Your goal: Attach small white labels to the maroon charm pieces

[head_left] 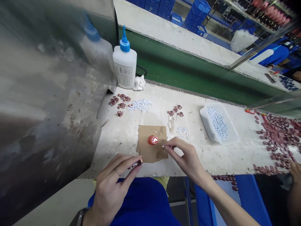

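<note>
Pinched tight, your left hand (113, 191) has a small dark red-and-white piece (136, 163) between thumb and fingertips, right by the lower left corner of a scrap of brown cardboard (150, 150). Your right hand (185, 157) hovers at that cardboard's right edge, thumb and forefinger nearly closed; whether those fingertips (164, 146) hold anything is too small to tell. And there on the cardboard sits a glossy red disc (152, 140), just beside your right fingertips, not touched! Further along the workbench (117, 150), a white glue bottle (124, 64) with a blue nozzle stands behind loose dark red pieces (121, 102) and a heap of pale chips (140, 104). Off to your right, a white plastic tray (207, 122) of pale chips, a big spread of dark red shapes (277, 138), and another person's hand (295, 175) at the frame's edge.
</note>
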`<state>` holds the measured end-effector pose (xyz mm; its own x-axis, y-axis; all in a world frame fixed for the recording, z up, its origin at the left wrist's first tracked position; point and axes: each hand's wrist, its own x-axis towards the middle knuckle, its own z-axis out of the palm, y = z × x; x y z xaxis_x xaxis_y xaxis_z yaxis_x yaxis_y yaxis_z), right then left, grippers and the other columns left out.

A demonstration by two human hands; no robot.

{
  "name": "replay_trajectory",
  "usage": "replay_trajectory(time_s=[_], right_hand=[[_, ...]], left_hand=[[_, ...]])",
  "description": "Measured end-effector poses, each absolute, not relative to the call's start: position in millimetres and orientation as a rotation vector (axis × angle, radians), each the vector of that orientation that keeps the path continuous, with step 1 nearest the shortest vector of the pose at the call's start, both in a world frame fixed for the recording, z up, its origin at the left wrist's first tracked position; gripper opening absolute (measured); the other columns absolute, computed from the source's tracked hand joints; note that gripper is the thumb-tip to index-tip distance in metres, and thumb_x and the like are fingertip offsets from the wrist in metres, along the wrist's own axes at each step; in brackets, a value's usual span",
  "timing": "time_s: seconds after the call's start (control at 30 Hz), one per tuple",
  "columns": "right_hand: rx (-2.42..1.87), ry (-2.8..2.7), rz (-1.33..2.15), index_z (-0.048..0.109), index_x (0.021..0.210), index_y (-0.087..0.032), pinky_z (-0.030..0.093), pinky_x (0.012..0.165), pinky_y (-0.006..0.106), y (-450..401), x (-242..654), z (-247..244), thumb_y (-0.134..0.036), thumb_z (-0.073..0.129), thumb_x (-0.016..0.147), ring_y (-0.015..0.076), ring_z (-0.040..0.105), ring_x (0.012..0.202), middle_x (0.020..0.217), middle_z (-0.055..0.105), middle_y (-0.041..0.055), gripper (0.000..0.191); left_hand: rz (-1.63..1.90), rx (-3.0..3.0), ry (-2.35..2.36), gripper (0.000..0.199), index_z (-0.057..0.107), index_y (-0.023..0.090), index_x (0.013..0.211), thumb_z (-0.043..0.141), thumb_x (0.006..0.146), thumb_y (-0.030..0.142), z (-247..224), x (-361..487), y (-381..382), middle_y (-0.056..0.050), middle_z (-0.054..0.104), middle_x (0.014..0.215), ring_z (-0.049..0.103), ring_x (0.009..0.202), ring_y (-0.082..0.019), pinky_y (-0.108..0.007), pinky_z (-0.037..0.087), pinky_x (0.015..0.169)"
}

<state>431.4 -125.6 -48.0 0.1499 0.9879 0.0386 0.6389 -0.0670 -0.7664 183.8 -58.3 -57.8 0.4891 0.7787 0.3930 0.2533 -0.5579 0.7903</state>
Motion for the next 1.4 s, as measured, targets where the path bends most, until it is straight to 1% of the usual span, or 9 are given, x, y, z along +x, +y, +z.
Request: replay_trajectory(time_s=[0.17, 0.4, 0.53, 0.73, 0.87, 1.07, 1.17, 1.27, 1.4], right_hand=[[-1.688, -1.470, 0.896, 0.073, 0.098, -0.022, 0.057, 0.074, 0.028, -131, 406, -31, -0.020, 0.066, 0.099, 0.0159, 0.073, 0.082, 0.091, 0.076, 0.0020, 0.007], [-1.598, -1.561, 0.859, 0.075, 0.101, -0.021, 0.058, 0.067, 0.025, -131, 396, -17, -0.016, 0.067, 0.099, 0.0143, 0.074, 0.076, 0.087, 0.078, 0.0012, 0.010], [-1.529, -1.530, 0.772, 0.075, 0.101, -0.021, 0.060, 0.069, 0.026, -129, 392, -13, -0.012, 0.071, 0.095, 0.0147, 0.075, 0.078, 0.089, 0.079, 0.0022, 0.010], [-1.495, -1.544, 0.770, 0.076, 0.109, -0.024, 0.063, 0.071, 0.027, -128, 390, -7, -0.012, 0.070, 0.096, 0.0154, 0.076, 0.084, 0.096, 0.079, 0.0024, 0.018], [-1.585, -1.551, 0.708, 0.078, 0.104, -0.025, 0.064, 0.075, 0.031, -118, 404, -18, -0.015, 0.070, 0.096, 0.0182, 0.077, 0.086, 0.096, 0.080, 0.0026, 0.015], [-1.756, -1.507, 0.537, 0.078, 0.094, -0.024, 0.063, 0.075, 0.036, -102, 429, -56, -0.019, 0.069, 0.095, 0.0210, 0.075, 0.083, 0.092, 0.079, 0.0045, 0.011], [-1.762, -1.538, 0.557, 0.078, 0.095, -0.024, 0.063, 0.077, 0.036, -102, 430, -66, -0.019, 0.066, 0.096, 0.0217, 0.075, 0.085, 0.094, 0.078, 0.0055, 0.013], [-1.770, -1.556, 0.574, 0.078, 0.097, -0.025, 0.063, 0.077, 0.036, -104, 429, -69, -0.022, 0.063, 0.098, 0.0226, 0.075, 0.088, 0.097, 0.078, 0.0059, 0.015], [-1.770, -1.559, 0.583, 0.077, 0.098, -0.025, 0.063, 0.077, 0.035, -105, 430, -72, -0.023, 0.062, 0.099, 0.0218, 0.075, 0.087, 0.097, 0.078, 0.0055, 0.015]], left_hand=[[0.926, 1.951, 0.678, 0.025, 0.072, 0.023, 0.108, 0.071, 0.088, 0.008, -54, 195, -64, 0.001, 0.072, 0.121, 0.074, 0.102, -0.006, -0.013, 0.059, 0.098], [0.967, 1.896, 0.730, 0.024, 0.073, 0.022, 0.104, 0.072, 0.087, 0.007, -51, 205, -69, 0.004, 0.077, 0.106, 0.075, 0.095, -0.005, -0.010, 0.059, 0.094], [1.005, 1.874, 0.763, 0.024, 0.073, 0.023, 0.103, 0.072, 0.086, 0.006, -47, 203, -72, 0.006, 0.077, 0.107, 0.074, 0.095, -0.003, -0.009, 0.058, 0.095], [0.956, 1.777, 0.821, 0.025, 0.075, 0.026, 0.103, 0.075, 0.085, 0.009, -41, 204, -73, 0.009, 0.077, 0.107, 0.075, 0.094, -0.004, -0.010, 0.060, 0.093], [0.971, 1.737, 0.864, 0.026, 0.075, 0.027, 0.102, 0.076, 0.084, 0.009, -46, 199, -71, 0.007, 0.077, 0.109, 0.076, 0.096, -0.007, -0.014, 0.063, 0.093], [0.917, 1.705, 1.014, 0.023, 0.075, 0.029, 0.106, 0.071, 0.090, 0.014, -62, 185, -63, 0.007, 0.076, 0.102, 0.074, 0.092, -0.003, -0.007, 0.058, 0.091], [0.912, 1.708, 1.094, 0.020, 0.076, 0.031, 0.106, 0.074, 0.089, 0.020, -66, 181, -59, 0.008, 0.077, 0.102, 0.074, 0.092, -0.003, -0.005, 0.056, 0.094], [0.897, 1.638, 1.196, 0.018, 0.078, 0.029, 0.103, 0.078, 0.086, 0.028, -68, 178, -57, 0.007, 0.079, 0.095, 0.077, 0.086, -0.006, -0.004, 0.057, 0.087], [0.910, 1.563, 1.224, 0.015, 0.078, 0.028, 0.099, 0.080, 0.084, 0.030, -71, 179, -54, 0.007, 0.079, 0.093, 0.077, 0.085, -0.008, -0.006, 0.058, 0.085]])
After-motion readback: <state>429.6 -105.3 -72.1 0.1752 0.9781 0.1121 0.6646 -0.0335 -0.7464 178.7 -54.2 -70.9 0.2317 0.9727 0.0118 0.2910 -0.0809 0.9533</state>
